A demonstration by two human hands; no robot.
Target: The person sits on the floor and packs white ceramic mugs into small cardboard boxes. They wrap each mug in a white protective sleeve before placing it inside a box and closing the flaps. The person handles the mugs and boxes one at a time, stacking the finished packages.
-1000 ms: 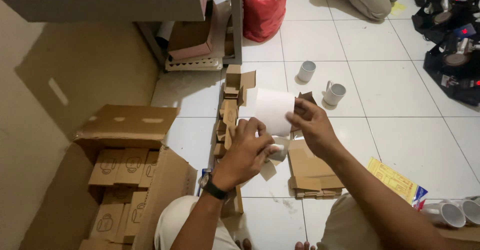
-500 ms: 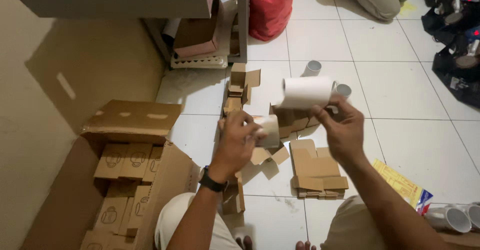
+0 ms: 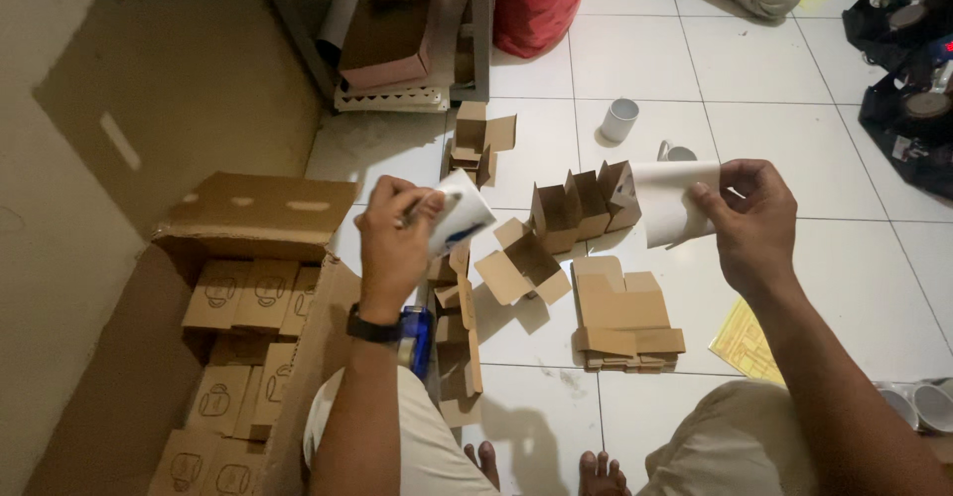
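Fingers of the left hand [image 3: 395, 243] are curled shut around a white mug [image 3: 459, 216] with a dark print, tilted with its mouth toward two o'clock; the right hand [image 3: 751, 220] pinches the edge of a white paper sheet [image 3: 670, 201] between thumb and fingertips, the sheet hanging out toward nine o'clock. Half a second ago the sheet was a loose roll held up near the mug; now it lies flatter and the hands have drawn well apart, so mug and paper are separated. The left wrist, with a dark watch [image 3: 374, 327], is bent back, forearm rising from six o'clock; the right forearm comes in from five o'clock, palm turned down. Between the hands stand open small cardboard boxes [image 3: 581, 203], with a stack of flat ones [image 3: 623, 317] at six o'clock of them, a big carton of boxed mugs [image 3: 243, 302] at nine o'clock, and two loose mugs [image 3: 620, 119] on the tiles at twelve
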